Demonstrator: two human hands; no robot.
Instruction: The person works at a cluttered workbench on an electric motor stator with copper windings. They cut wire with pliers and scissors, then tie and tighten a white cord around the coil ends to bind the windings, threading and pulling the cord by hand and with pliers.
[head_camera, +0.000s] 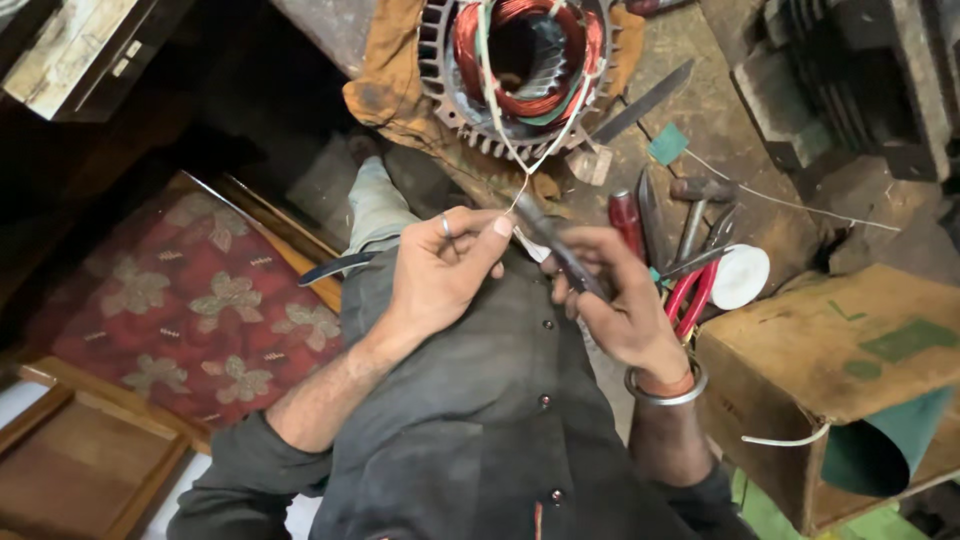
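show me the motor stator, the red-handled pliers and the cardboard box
motor stator (470, 125): head view, on its finned metal rim
red-handled pliers (690, 295): head view, on the red handles
cardboard box (800, 370): head view, on its brown top face

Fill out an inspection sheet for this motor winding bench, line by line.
Surface: worn, grimy workbench, bare in patches.
Job's things: motor stator with red copper windings on a brown cloth; white cord runs from it to the hands.
Clutter: red-handled pliers, hammer, flat blade, white disc, cardboard box with a green roll.
Grippers: left hand pinches the cord; right hand holds a dark tool at it.
Cables: loose white string across the bench.
Surroundings: red floral cushion, wooden frame, dark metal blocks.
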